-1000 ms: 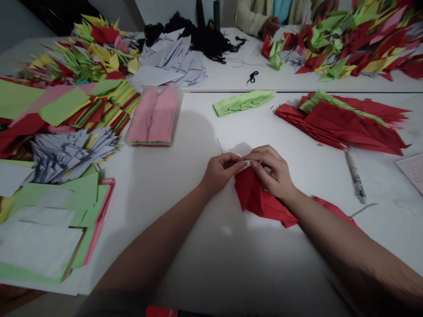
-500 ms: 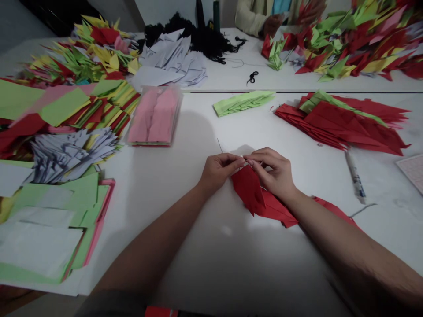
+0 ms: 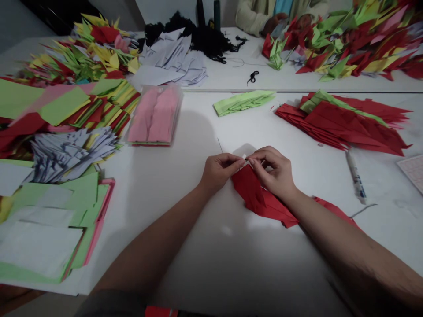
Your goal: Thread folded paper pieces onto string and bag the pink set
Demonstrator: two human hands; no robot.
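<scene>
i counted two hands of mine, my left hand (image 3: 219, 172) and my right hand (image 3: 272, 172), with one thin needle (image 3: 218, 144) and one folded red paper piece (image 3: 248, 187) by them. on the worktop (image 3: 194, 259) lay one pale green stack (image 3: 243, 102), one red stack (image 3: 340, 125), one clear box (image 3: 154, 115), one pen (image 3: 355, 178) and one grid sheet (image 3: 413, 168). beyond stood two dark spools (image 3: 200, 13), with one black tangle (image 3: 194, 37) and one small black loop (image 3: 252, 77). across from me were a co-worker's two hands (image 3: 272, 24).

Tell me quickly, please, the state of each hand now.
Left hand: closed, apparently holding a thin needle.
Right hand: closed, pinching something too small to tell.
</scene>
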